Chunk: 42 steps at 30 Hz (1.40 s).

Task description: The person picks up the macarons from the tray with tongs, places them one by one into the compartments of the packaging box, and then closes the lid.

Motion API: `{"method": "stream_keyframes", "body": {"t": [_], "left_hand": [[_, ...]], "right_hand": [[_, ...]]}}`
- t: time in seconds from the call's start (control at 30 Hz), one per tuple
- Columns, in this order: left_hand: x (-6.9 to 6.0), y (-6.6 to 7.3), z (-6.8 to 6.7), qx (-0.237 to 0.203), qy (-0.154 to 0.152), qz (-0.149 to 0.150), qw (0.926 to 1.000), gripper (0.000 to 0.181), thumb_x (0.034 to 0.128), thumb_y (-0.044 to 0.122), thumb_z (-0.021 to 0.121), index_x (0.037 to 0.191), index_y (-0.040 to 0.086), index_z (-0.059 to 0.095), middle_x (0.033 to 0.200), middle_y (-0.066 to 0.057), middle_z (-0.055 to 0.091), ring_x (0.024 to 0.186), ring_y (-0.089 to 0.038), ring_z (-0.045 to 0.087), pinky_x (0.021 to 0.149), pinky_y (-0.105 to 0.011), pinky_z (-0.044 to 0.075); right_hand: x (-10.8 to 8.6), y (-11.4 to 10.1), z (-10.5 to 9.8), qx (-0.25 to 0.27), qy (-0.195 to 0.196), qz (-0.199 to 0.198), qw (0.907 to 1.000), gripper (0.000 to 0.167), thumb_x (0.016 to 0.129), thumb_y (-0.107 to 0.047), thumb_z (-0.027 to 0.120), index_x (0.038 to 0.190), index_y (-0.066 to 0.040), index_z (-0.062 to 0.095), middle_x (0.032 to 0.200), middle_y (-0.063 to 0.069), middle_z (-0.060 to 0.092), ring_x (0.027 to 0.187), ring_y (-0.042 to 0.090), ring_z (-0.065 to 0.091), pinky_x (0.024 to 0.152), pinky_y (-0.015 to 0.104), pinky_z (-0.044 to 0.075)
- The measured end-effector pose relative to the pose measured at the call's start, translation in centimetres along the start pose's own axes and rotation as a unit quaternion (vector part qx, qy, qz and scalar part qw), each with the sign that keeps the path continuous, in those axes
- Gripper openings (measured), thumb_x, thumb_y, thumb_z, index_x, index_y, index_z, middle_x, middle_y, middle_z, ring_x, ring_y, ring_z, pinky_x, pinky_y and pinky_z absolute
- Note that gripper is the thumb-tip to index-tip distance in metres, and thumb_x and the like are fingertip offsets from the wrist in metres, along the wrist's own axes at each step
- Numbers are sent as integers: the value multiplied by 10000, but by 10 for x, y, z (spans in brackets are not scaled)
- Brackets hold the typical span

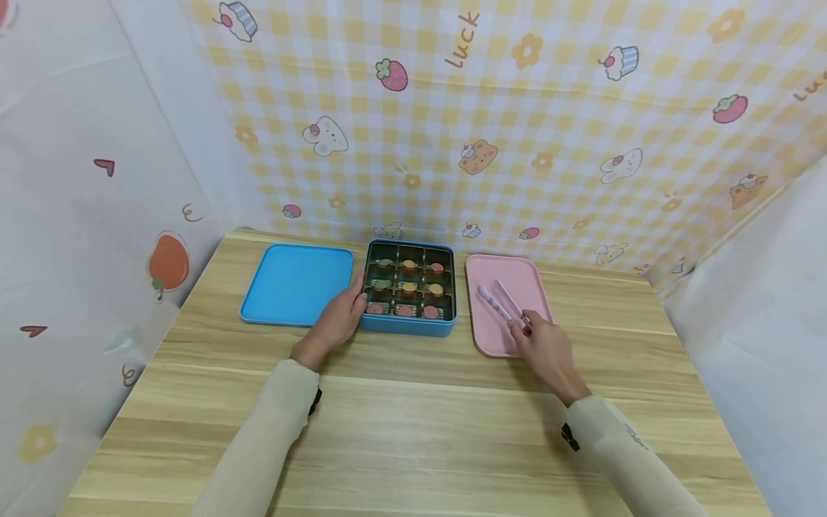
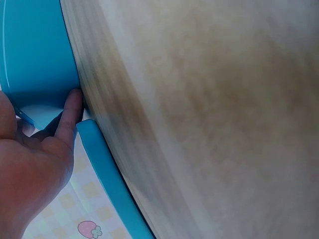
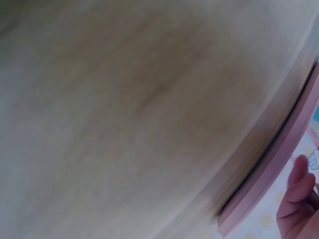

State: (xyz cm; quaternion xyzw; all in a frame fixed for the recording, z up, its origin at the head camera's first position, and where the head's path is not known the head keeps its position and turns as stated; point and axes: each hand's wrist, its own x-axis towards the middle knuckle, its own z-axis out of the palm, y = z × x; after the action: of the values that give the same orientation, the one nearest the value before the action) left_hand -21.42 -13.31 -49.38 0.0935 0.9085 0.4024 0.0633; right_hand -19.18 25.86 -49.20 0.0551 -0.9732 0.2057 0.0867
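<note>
A blue box [image 1: 408,327] with a dark divided insert stands near the middle of the table. Several small green, yellow-orange and red pieces [image 1: 409,287] lie in its compartments. My left hand [image 1: 337,316] rests against the box's left side near the front corner, with an extended finger touching its wall in the left wrist view. Over the pink tray [image 1: 481,334], my right hand [image 1: 545,348] grips pale patterned tongs [image 1: 496,304], whose two arms stand apart and point toward the back left. The right wrist view shows only part of that hand, at its lower right edge.
A flat blue lid [image 1: 300,283] lies left of the box, partly behind my left hand. The wooden table [image 1: 413,431] meets a yellow checked cloth [image 1: 413,143] at the back. White cloth sheets hang at both sides.
</note>
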Motion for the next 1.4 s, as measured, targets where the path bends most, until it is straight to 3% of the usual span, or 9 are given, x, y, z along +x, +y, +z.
{"method": "stream_keyframes", "body": {"t": [0.13,0.47,0.6,1.03,1.2,1.27,1.4], "left_hand": [[0,1,0,-12,-28,-19,10000,580,1096,222,322,1591,33,84,1585,-229,279,1434,-394,330,1113,-532,372],[0,1,0,61,25,5,10000,576,1094,217,321,1589,28,94,1577,-239,285,1421,-405,350,1073,-531,399],[1,-1,2,77,32,27,10000,577,1095,206,324,1587,19,88,1576,-247,280,1430,-409,329,1122,-546,356],[1,0,-1,8,-35,-12,10000,583,1092,213,326,1588,23,86,1502,-283,406,1335,-428,457,1039,-522,426],[2,1,-2,-14,-69,-87,9999,577,1093,208,329,1593,45,92,1282,-276,587,931,-356,604,862,-447,440],[2,2,-3,-36,-51,-66,10000,574,1092,202,335,1592,42,103,1146,-255,623,725,-279,522,801,-413,432],[1,2,-5,-151,42,31,9999,553,1093,192,344,1584,31,148,929,-196,591,611,-195,423,674,-370,413]], "right_hand": [[3,0,3,-71,-139,234,9996,360,956,-296,634,1154,4,649,724,50,637,554,163,520,475,290,381],[6,-2,6,-151,-391,663,9969,325,946,-323,627,1060,-23,676,734,52,635,578,186,541,489,294,388],[6,-3,6,-190,-585,803,9949,298,944,-326,610,998,-38,668,724,49,615,569,176,528,474,291,384],[10,-5,3,-340,-808,808,9929,314,930,-353,646,949,-40,657,709,52,597,570,180,522,466,291,381],[12,-7,-2,-445,-992,801,9908,354,929,-356,652,1025,-16,646,716,54,604,568,181,528,459,295,377],[13,-9,-4,-469,-1116,809,9893,387,933,-352,644,1082,4,630,726,61,606,573,183,533,460,297,380],[14,-13,-11,-548,-1243,759,9878,495,947,-379,631,1175,59,594,783,104,621,615,209,556,500,330,429]]}}
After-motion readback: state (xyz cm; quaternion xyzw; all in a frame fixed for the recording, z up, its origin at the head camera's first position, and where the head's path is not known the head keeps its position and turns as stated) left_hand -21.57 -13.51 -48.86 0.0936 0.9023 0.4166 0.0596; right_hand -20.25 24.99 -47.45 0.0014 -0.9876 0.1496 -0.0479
